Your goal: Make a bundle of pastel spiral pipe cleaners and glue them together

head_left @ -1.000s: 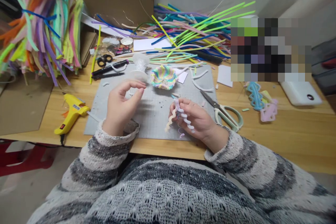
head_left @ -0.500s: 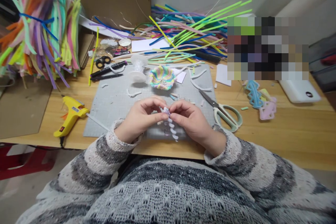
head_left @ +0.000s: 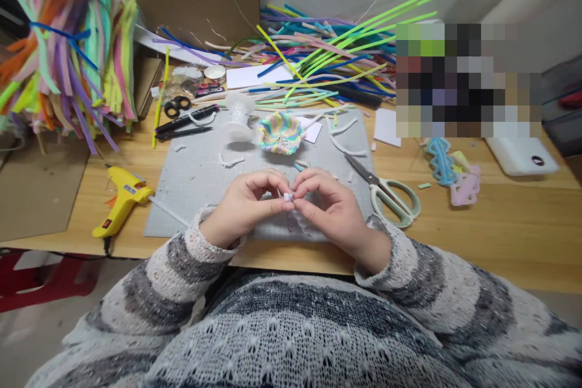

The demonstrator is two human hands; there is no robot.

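Note:
Over the near part of the grey cutting mat (head_left: 182, 194), my left hand (head_left: 250, 200) and my right hand (head_left: 330, 209) meet with fingertips pinched together. Between them is a small white-and-lilac pipe cleaner piece (head_left: 288, 196); only its end shows clearly, and its lower length is blurred behind my right fingers. Beyond my hands lies a ruffled pastel pipe cleaner flower (head_left: 280, 133), beside a clear spool (head_left: 239, 118). To the right of my right hand rest scissors (head_left: 395, 201) with pale green handles.
A yellow glue gun (head_left: 120, 200) lies left of the mat. Bundled pipe cleaners (head_left: 68, 54) stand at the far left, and loose pipe cleaners (head_left: 327, 54) pile along the back. Black markers (head_left: 186, 124), pastel zigzag pieces (head_left: 441, 163) and a white device (head_left: 522, 154) are also around.
The pipe cleaner piece has turned in my fingers: its twisted spiral hung plainly toward me before, and now mostly its end shows. My fingertips have come closer together.

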